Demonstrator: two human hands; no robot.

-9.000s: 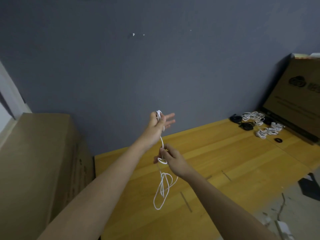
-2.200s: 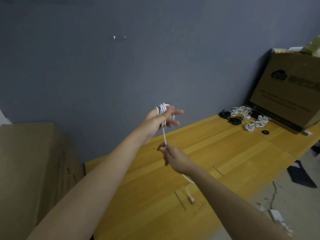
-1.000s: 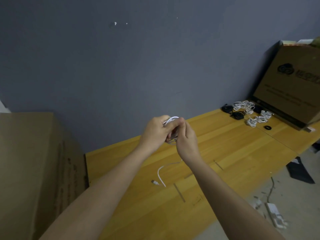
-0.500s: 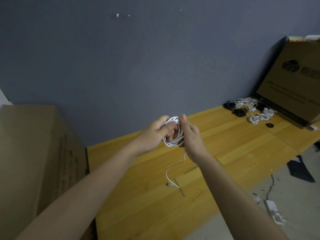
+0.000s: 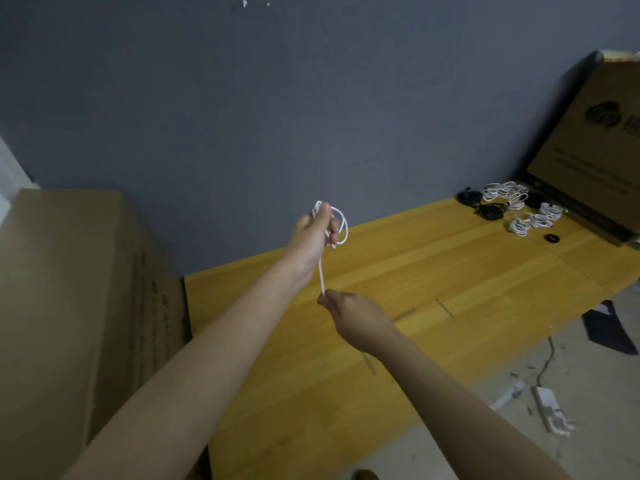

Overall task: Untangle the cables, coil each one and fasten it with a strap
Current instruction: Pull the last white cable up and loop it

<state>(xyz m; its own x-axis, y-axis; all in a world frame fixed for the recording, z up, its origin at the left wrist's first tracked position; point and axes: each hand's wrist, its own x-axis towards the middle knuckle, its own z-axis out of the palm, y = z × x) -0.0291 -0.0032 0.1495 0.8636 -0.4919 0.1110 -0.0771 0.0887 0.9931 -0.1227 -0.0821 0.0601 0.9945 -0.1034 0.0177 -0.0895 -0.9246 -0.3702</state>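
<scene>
Thin white cable (image 5: 321, 271) taut, near-vertical: coil above, gripped in left hand (image 5: 313, 233); tail below, pinched by right hand (image 5: 349, 311) fingers (image 5: 323, 299)

Right hand (image 5: 358, 318) fingers curled under, so cable (image 5: 341, 225) end inside fist hidden. Coil partly behind left hand (image 5: 311, 237) thumb, loop count hard to tell. Far pile (image 5: 512, 209) too small, can't separate white coils from black ones, no strap readable. Small black ring (image 5: 551, 238) beside it, could be anything. Box (image 5: 588, 147) cut off by right edge, print blurry. Left carton (image 5: 69, 306) cropped at left and bottom. Floor bits (image 5: 550, 408) fuzzy. Tabletop (image 5: 433, 271) cut at bottom edge.
</scene>
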